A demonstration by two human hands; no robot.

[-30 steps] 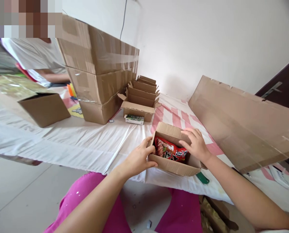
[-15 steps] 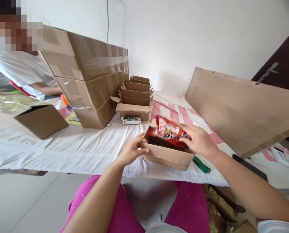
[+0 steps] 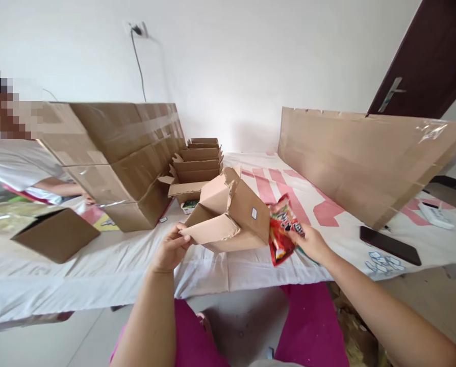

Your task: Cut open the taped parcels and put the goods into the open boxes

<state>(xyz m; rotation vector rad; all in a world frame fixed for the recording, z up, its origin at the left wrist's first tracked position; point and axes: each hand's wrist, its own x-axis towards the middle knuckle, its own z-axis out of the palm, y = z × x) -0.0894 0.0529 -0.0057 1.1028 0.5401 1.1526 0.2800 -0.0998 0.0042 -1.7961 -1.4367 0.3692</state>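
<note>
My left hand (image 3: 170,248) pinches the flap edge of an open cardboard box (image 3: 248,214), which is tilted on its side above the table's front. A small blue-edged white label sits on the box's outer side. In my right hand (image 3: 311,244) is a shiny red food packet (image 3: 280,232), held outside the box, close against its right end. Part of a green object shows behind that hand, mostly hidden. Beyond the tilted box, a small white and green carton (image 3: 189,206) is partly covered.
A row of open cardboard boxes (image 3: 197,177) runs back beside a wall of taped boxes (image 3: 123,168). Another box (image 3: 57,237) stands left, near a person (image 3: 19,165). A cardboard panel (image 3: 346,168), black phone (image 3: 389,245) and small stickers (image 3: 383,263) are at right.
The red packet has come out of the box and moved right in my right hand. My left hand has tipped the box from upright onto its side. The view has shifted.
</note>
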